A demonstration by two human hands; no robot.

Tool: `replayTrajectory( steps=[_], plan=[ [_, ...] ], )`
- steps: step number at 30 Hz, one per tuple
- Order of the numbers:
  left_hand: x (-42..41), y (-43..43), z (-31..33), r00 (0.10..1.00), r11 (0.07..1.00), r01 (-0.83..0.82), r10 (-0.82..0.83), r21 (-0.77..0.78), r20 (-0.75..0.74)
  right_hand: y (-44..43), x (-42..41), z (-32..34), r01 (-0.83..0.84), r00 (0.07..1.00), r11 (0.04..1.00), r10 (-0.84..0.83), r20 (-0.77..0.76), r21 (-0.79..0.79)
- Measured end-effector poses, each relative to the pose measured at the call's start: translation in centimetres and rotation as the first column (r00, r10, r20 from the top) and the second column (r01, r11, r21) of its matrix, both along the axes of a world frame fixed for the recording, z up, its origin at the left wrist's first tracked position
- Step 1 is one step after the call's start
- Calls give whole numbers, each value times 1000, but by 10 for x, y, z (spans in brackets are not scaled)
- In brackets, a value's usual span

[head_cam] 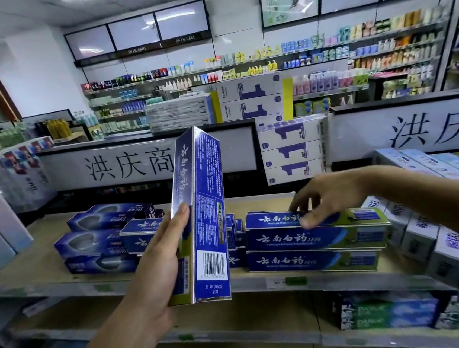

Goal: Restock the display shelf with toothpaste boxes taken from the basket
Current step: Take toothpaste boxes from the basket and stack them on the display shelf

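Wooden display shelf point(48, 266) in a shop aisle runs across the view at chest level, backed by a white sign panel point(128, 164) with large black characters. Just in front of it, the held toothpaste box point(206, 204) stands nearly upright and leans a little to the left, with its barcode end down and its blue printed side facing the camera. The left hand point(160, 254) grips its lower half from the left, with the fingers curled round its far side and the thumb against the near edge. To the right of this box, a stack of blue toothpaste boxes point(314, 238) lies flat on the shelf, three high. The right hand point(324, 195) reaches in from the right, well apart from the held box, its fingers spread and only slightly bent, fingertips and thumb touching the top box of the stack without closing round it. Dark blue boxes point(94, 244) are piled on the shelf to the left, partly behind the held box. White boxes point(427, 238) stand in rows at the right end. Behind the panel rises a pile of white cartons point(291, 150), and stocked wall shelves point(240, 68) line the far wall.
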State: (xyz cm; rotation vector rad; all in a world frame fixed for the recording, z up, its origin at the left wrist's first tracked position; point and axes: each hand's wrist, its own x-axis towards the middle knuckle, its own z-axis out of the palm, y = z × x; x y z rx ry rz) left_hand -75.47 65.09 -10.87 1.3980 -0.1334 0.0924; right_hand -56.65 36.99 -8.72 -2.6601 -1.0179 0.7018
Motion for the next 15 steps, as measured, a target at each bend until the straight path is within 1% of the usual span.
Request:
replayTrajectory(
  steps=[1,2,3,4,6,9,10,12,13,15],
  plan=[
    [-1,-1,-3,999,998,-40,40,58,-5,-1,-8,-3,-43,998,998,45,41,-45],
    [-3,-6,-2,994,995,-84,88,62,-68,-2,-10,-7,-69,991,994,78,106,-86],
    [-4,-13,2,976,991,-133,137,30,-168,-2,-8,-8,-71,984,993,85,154,-97],
    [-7,-14,-2,971,991,-135,135,12,-197,-2,-5,-6,-57,983,995,70,169,-81],
    [-2,-15,-4,967,987,-159,156,4,-200,-5,9,2,7,986,1000,-7,168,0],
    [5,-23,7,956,973,-222,228,54,-184,-5,35,10,83,948,994,-102,301,75],
    [3,-24,7,954,972,-228,233,47,-187,-3,45,10,100,932,991,-126,340,93],
    [-5,-29,10,957,977,-210,199,-31,-211,5,62,8,126,916,987,-154,372,98],
    [-5,-30,12,954,973,-225,212,-42,-212,10,69,6,137,913,987,-158,375,82],
    [3,-33,16,948,969,-244,245,28,-205,20,80,-2,155,913,988,-152,379,22]
  ],
)
